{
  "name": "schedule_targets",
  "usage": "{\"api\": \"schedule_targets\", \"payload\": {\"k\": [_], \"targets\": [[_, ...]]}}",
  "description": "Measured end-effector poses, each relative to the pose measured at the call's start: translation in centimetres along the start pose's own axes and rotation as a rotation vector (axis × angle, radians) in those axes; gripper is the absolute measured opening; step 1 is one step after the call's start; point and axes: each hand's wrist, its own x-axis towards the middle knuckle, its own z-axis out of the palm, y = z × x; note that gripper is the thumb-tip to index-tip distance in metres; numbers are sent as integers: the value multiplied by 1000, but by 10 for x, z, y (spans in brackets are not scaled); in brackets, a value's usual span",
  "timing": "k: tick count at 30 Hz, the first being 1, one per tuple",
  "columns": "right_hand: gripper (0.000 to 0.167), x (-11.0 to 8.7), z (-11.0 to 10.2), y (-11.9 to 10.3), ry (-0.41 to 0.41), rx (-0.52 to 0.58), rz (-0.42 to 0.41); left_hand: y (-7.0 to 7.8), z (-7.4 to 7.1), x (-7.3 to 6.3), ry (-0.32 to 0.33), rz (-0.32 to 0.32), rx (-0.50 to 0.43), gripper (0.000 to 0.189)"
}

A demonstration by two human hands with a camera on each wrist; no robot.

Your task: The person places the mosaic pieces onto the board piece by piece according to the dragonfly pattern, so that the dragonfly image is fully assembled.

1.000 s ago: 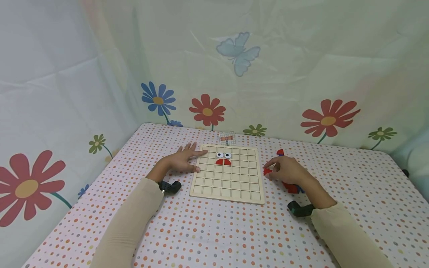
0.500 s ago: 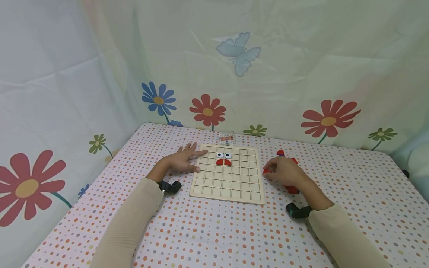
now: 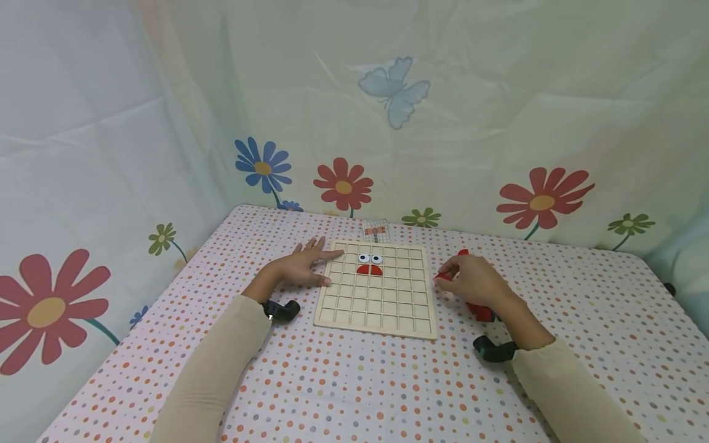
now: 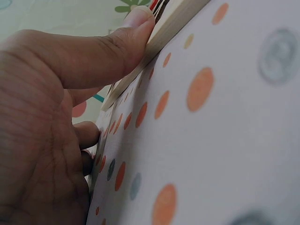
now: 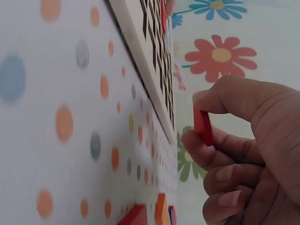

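Note:
My left hand (image 3: 301,267) rests at the left edge of a square wooden grid board (image 3: 359,319), fingers spread. In the left wrist view its thumb (image 4: 138,21) lies over the board's rim. Two eye tiles (image 3: 377,259) sit side by side in the board's upper cells, with two red rounded tiles (image 3: 376,270) directly below them. Just beyond the right edge of the board, my right hand (image 3: 475,283) pinches a small flat red tile (image 5: 203,125) between thumb and index finger, held above the tablecloth. Its other fingers are curled in.
Loose red pieces (image 3: 483,314) lie under and beside the right hand, partly hidden by it. An orange piece (image 5: 161,208) shows in the right wrist view. Behind the board lies a printed pattern card (image 3: 376,231). A flowered curtain (image 3: 443,135) hangs behind the dotted tablecloth (image 3: 332,381).
The red tile has turned slightly in my right fingers, and that hand has shifted a little. My left hand and the board stay where they were.

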Motion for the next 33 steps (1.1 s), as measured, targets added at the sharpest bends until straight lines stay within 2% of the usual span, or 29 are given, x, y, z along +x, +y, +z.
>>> {"api": "schedule_targets", "payload": {"k": [6, 13, 22, 29, 33], "targets": [[29, 1, 4, -19, -5, 47, -64, 0, 0, 0, 2, -8, -1, 79], [18, 10, 19, -47, -114, 68, -236, 0, -1, -1, 0, -5, -5, 79], [27, 39, 38, -74, -183, -35, -280, 2, 0, 0, -5, -21, 0, 79], [24, 53, 42, -79, -207, -86, -347, 2, -1, 1, -13, -21, 4, 79], [23, 57, 43, -83, -213, -71, -346, 1, -2, 0, -11, -15, -4, 80]]}}
